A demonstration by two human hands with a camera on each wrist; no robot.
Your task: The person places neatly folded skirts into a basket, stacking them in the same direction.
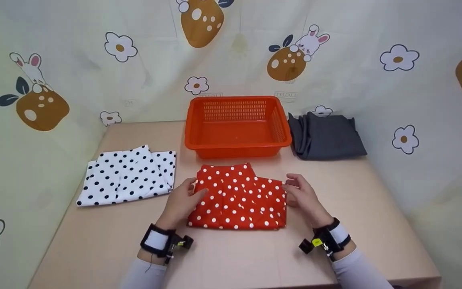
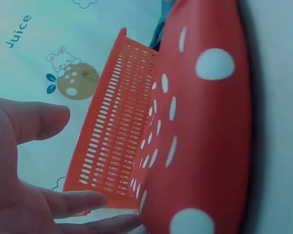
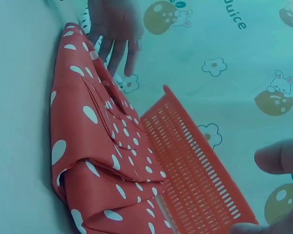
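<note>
A folded red cloth with white polka dots (image 1: 235, 200) lies flat in the middle of the table, its top edge stepped. At its left edge is my left hand (image 1: 183, 200), thumb and fingers spread apart; in the left wrist view the fingertips (image 2: 90, 201) come close to the cloth's far side. My right hand (image 1: 304, 196) is by the opposite edge, its fingers loosely bent and fingertips right at the cloth's upper right corner. In the right wrist view, layered folds (image 3: 112, 165) show along the cloth's side, and thumb and finger stand apart with nothing between them.
Behind the red cloth stands an orange plastic basket (image 1: 237, 151) with slotted walls and nothing in it. A folded white cloth with black dots (image 1: 128, 176) lies at left, a folded dark grey cloth (image 1: 331, 138) at back right. A patterned curtain (image 1: 239, 64) encloses the table (image 1: 231, 257).
</note>
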